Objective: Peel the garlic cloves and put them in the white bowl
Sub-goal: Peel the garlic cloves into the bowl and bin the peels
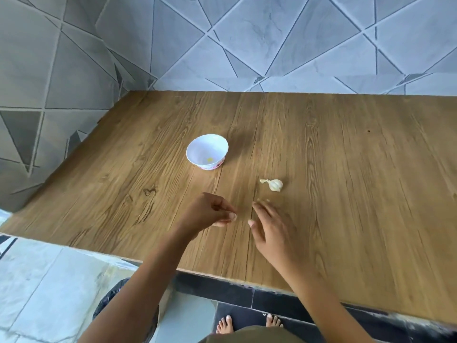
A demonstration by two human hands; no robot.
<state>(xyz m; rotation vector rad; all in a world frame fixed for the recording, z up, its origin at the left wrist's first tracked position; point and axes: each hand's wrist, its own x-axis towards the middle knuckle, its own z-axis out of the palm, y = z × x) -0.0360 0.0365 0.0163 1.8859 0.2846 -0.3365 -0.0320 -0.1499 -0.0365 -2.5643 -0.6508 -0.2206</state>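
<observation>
Bare toes [224,324] show on dark floor tiles under the table edge. Two forearms reach over the table [346,174], a flat top with a brown wood-grain finish. The left hand [212,210] has its fingers curled in and its thumb pressed to them; whether it pinches anything cannot be told. The right hand [270,225] lies apart from it, fingers straight and spread, holding nothing. Just beyond the right fingertips sits the garlic [274,184], a pale lumpy piece with a papery tail, unpeeled. Further back to the left stands the white bowl [197,149], round with a scalloped rim. Grey marbled tiles cut into triangles cover the wall [272,33].
</observation>
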